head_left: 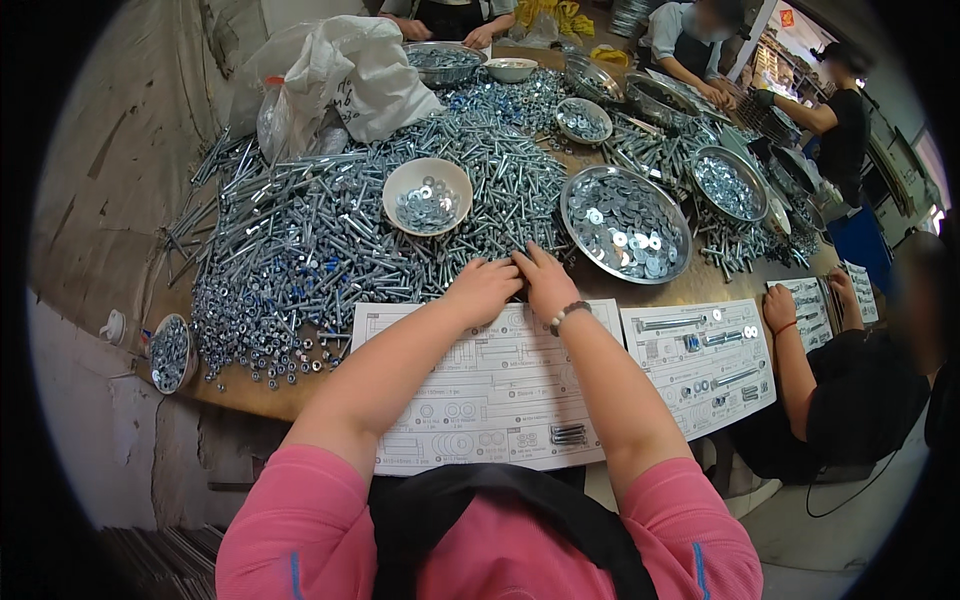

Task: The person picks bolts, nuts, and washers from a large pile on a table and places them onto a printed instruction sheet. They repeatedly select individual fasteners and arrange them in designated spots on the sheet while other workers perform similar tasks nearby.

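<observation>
Now your left hand (482, 290) and right hand (547, 283), together, fingers curled, pick bolts (330, 230) above the sheet (480, 400); next, grip one.

Person at the near edge of the view, seen from above:

- Top: short-sleeved pink knit shirt (300, 540), the sleeves ending above the elbows; a thin blue vertical stripe runs down each shoulder.
- Over the shirt: black fabric apron bib or strap (500, 510), spreading wide across the chest and narrowing toward the neck.
- Forearms: bare from sleeve hem to wrist, no watch or glove.
- Right wrist: dark beaded bracelet (568, 314) with one pale bead, worn snug just behind the right hand (545, 280).
- Left hand (483, 288): no ring or band visible.
- Fingers: too small in view to tell nail detail.
</observation>
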### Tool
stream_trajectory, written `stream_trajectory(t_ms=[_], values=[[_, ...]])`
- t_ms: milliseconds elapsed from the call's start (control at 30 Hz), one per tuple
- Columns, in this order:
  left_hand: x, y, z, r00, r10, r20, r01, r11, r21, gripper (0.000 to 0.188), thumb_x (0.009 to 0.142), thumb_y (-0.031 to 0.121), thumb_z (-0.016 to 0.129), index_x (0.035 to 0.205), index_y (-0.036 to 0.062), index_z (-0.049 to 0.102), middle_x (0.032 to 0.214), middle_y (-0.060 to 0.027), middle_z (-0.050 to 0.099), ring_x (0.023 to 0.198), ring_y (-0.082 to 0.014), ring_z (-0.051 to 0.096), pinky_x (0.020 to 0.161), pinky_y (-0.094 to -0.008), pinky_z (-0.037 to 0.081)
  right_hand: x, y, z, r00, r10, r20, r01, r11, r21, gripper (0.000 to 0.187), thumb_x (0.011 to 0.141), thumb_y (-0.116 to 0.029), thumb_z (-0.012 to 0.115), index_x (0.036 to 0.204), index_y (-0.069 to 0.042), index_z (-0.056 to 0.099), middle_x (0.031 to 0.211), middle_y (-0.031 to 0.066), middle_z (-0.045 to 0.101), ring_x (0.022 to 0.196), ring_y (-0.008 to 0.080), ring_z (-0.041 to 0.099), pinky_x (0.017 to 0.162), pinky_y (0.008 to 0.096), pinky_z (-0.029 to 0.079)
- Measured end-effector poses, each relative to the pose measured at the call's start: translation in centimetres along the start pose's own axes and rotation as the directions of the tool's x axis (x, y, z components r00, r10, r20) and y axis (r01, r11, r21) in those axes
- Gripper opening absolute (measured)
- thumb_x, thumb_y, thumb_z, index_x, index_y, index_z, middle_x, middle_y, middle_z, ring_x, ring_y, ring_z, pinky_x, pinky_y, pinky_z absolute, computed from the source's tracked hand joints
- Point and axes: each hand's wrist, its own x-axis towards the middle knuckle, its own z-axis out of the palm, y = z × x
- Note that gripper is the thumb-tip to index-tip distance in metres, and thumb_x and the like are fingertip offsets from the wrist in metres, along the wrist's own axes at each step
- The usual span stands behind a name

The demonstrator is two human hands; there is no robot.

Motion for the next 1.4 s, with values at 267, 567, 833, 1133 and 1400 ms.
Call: stream_trajectory(t_ms=[267, 567, 833, 1133, 1400], values=[[-2.5, -2.9, -1.4, 0.998, 0.052, -0.026, -0.047, 0.984, 0.174, 0.032, 0.080, 0.008, 0.048, 0.108, 0.0168, 0.060, 0.125, 0.0012, 0.050, 0.120, -0.0161, 0.041, 0.102, -0.0411, 0.028, -0.8, 1.8, -1.7, 0.990, -0.068, 0.120, 0.086, 0.984, -0.156, 0.037, 0.079, -0.002, 0.048, 0.115, -0.009, 0.053, 0.135, 0.0057, 0.039, 0.119, 0.0219, 0.043, 0.092, 0.0322, 0.042], [-3.5, -3.1, -0.9, 0.949, -0.111, -0.295, 0.138, 0.988, 0.072, 0.024, 0.073, 0.006, 0.057, 0.095, 0.0113, 0.064, 0.112, -0.0053, 0.056, 0.108, -0.0218, 0.049, 0.094, -0.0390, 0.035, -2.4, 3.1, -2.9, 0.997, 0.074, -0.009, -0.074, 0.996, -0.051, 0.025, 0.080, -0.005, 0.049, 0.103, -0.006, 0.059, 0.119, 0.0099, 0.052, 0.105, 0.0275, 0.052, 0.085, 0.0350, 0.046], [0.8, -0.2, 0.9, 0.959, -0.203, -0.197, 0.132, 0.937, -0.322, 0.022, 0.078, 0.008, 0.054, 0.100, 0.0070, 0.060, 0.094, -0.0105, 0.059, 0.091, -0.0292, 0.055, 0.079, -0.0383, 0.045, -1.9, 3.0, -2.7, 0.983, 0.181, -0.014, -0.182, 0.980, -0.081, 0.011, 0.079, -0.012, 0.053, 0.082, -0.005, 0.062, 0.084, 0.0125, 0.057, 0.081, 0.0296, 0.058, 0.069, 0.0388, 0.048], [4.5, 2.0, 1.9, 0.969, -0.162, -0.187, 0.153, 0.986, -0.061, 0.014, 0.074, 0.008, 0.054, 0.085, 0.0086, 0.062, 0.082, -0.0093, 0.056, 0.083, -0.0274, 0.056, 0.070, -0.0382, 0.047, -0.8, 3.2, -0.6, 0.971, 0.233, 0.053, -0.226, 0.968, -0.112, 0.015, 0.082, -0.009, 0.048, 0.087, -0.008, 0.061, 0.087, 0.0141, 0.058, 0.084, 0.0303, 0.059, 0.070, 0.0388, 0.049], [3.9, 0.5, 1.9, 0.969, -0.065, -0.240, 0.049, 0.996, -0.071, 0.017, 0.075, 0.009, 0.052, 0.088, 0.0106, 0.063, 0.079, -0.0094, 0.055, 0.078, -0.0286, 0.057, 0.069, -0.0385, 0.047, 0.1, 2.8, -1.7, 0.955, 0.242, 0.169, -0.223, 0.967, -0.124, 0.016, 0.081, -0.008, 0.047, 0.090, -0.007, 0.061, 0.089, 0.0156, 0.059, 0.086, 0.0316, 0.059, 0.072, 0.0396, 0.049]])
